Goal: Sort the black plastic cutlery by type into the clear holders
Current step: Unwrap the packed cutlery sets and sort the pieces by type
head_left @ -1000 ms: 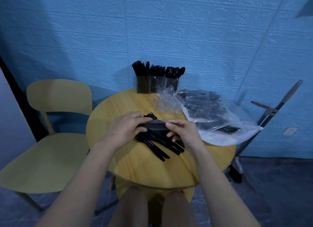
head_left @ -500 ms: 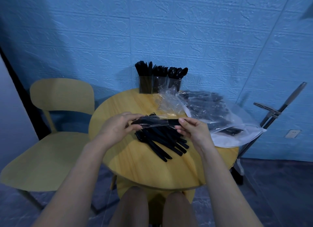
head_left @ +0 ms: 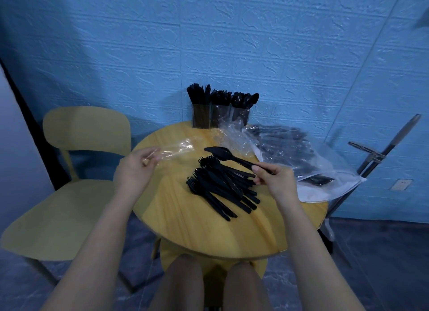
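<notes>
head view. we see the right hand (head_left: 277, 180) pinching the handle ends of a few black cutlery pieces (head_left: 228, 156) between thumb and fingers; a knife blade and a spoon bowl show at their far ends, raised just above the surface (head_left: 185, 218) and pointing up-left. the exact count of pieces in this grip we cannot tell. the left hand (head_left: 137, 169) pinches a clear plastic wrapper (head_left: 176, 149), held off the left edge of the surface and apart from the cutlery.

below the held pieces we note a loose pile of black cutlery (head_left: 222, 187) lying on the round wooden surface, handles toward the lower right, fork tines visible at the upper-left end. at the far edge, against the blue textured wall (head_left: 232, 44), stand three clear holders (head_left: 218, 118) side by side, touching: the left one filled with what look like knives, the middle with forks, the right with spoons, all upright. just right of the holders lies crumpled clear plastic (head_left: 234, 134), and beyond it a large clear bag (head_left: 297, 155) of wrapped black cutlery rests on the right side of the surface, overhanging its edge.

a yellow chair (head_left: 69, 183) stands left of the surface; a metal stand (head_left: 376, 155) leans at the right. the person's knees (head_left: 209, 285) appear beneath the near rim.
</notes>
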Demonstrator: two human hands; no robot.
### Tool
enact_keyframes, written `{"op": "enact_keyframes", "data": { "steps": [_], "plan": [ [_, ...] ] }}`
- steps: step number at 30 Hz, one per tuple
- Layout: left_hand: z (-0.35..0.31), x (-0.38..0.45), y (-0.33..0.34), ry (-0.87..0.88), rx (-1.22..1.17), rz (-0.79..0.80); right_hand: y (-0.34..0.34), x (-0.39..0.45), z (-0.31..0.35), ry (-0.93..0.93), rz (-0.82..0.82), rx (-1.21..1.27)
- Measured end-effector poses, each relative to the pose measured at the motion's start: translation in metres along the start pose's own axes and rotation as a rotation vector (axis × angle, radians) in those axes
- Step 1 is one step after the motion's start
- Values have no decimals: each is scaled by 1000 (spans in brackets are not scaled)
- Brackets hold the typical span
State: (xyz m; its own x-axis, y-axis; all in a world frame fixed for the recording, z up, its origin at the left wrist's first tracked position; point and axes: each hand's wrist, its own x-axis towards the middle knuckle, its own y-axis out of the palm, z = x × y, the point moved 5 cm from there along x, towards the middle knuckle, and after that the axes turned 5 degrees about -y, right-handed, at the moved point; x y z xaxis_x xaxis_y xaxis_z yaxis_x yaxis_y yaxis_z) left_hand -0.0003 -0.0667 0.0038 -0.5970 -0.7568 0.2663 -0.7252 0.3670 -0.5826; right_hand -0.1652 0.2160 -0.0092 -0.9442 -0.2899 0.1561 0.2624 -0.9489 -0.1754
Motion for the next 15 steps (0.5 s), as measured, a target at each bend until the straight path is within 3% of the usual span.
{"op": "enact_keyframes", "data": {
  "steps": [4, 10, 15],
  "plan": [
    [21, -5, 3, -202, -204, -37, 14, -12, -1, -14, -16, -120],
    [7, -30, 33, -329, -477, 190, 55, -29, 0, -146, 5, -451],
    [4, -45, 48, -442, -681, 274, 66, -37, -10, -292, 31, -839]
  ]
}}
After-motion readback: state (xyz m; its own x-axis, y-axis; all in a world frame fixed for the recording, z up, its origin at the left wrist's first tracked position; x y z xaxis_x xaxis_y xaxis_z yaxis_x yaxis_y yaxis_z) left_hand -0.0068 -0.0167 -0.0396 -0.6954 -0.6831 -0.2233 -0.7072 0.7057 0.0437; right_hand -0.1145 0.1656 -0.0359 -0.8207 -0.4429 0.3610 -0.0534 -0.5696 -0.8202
